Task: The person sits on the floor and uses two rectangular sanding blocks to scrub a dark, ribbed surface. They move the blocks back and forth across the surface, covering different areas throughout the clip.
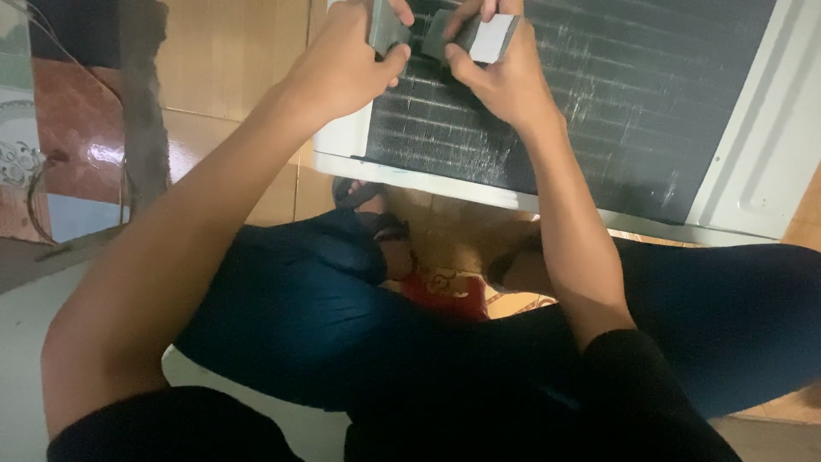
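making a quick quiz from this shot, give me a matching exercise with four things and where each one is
Things:
1. left hand
2. right hand
3. white frame
4. red patterned cloth

Places:
a. low in the middle, between the knees
b. along the right edge of the dark finned panel
c. on the grey piece at top centre
d. on the grey and white piece

Pairs: 1-c, 2-d, 3-b, 4-a

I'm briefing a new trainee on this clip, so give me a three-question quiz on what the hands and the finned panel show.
1. True or false: both hands grip small grey flat pieces.
2. The dark finned metal panel sits in a frame of which colour? A red, B white, C green.
3. Which hand's piece shows a white face?

Key: 1 true: left hand, right hand, grey pieces. 2 B: panel, frame. 3 The right hand's.
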